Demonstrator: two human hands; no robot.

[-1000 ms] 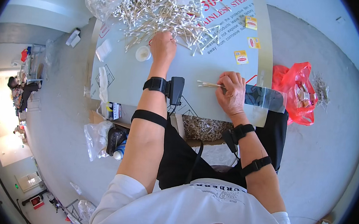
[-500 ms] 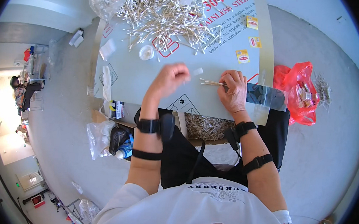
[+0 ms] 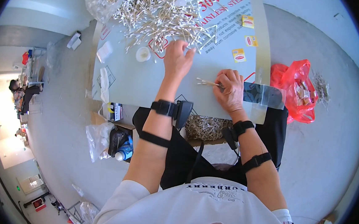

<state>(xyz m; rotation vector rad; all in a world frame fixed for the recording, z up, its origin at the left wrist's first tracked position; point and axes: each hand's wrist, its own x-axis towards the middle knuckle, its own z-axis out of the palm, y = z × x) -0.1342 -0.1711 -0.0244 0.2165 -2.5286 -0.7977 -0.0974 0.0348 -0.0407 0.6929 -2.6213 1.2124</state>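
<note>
A large heap of loose cotton swabs (image 3: pixel 143 8) covers the far left of the metal-topped table (image 3: pixel 126 91). My left hand (image 3: pixel 178 59) is at the heap's near edge, its thumb and fingers apart around the nearest swabs. Closer to me on the right, my right hand (image 3: pixel 230 88) is closed on a small bunch of cotton swabs (image 3: pixel 205 82), whose tips stick out to the left. Its palm side is hidden. A small round white tub (image 3: pixel 143 54) stands left of my left hand.
Three small yellow packets (image 3: pixel 238 55) lie along the table's right side. A dark strip (image 3: pixel 254 94) is under clear tape at the right edge. Beyond hangs a red plastic bag (image 3: pixel 301 94). White papers (image 3: pixel 105 52) lie at left; a box of swabs (image 3: pixel 205 128) sits below the table edge.
My left hand has moved away from me to the swab heap, and its fingers have parted. A small white scrap beside it no longer shows. My right hand keeps its bunch in place.
</note>
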